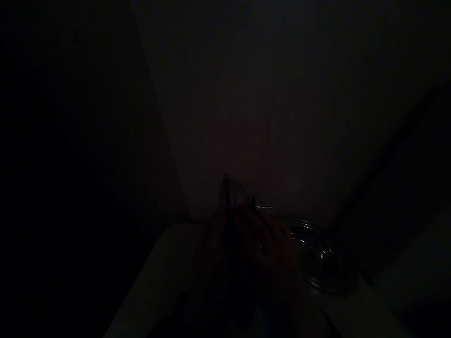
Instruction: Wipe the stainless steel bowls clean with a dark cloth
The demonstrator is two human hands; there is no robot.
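The picture is very dark. My left hand [213, 234] and my right hand [266, 237] are close together near the lower middle, over a pale surface. Between and just beyond them stands a dark object with a curved outline [236, 190], too dim to name. The fingers of my right hand lie over its near side, bent and side by side. My left hand is a faint shape along its left side, and its fingers hardly show.
To the right of my right hand is a round, shiny metal dish or basin [322, 263] with a bright glint. A short thin bright strip [264, 207] shows above it. The pale tabletop [155, 277] ends against a wall [246, 94].
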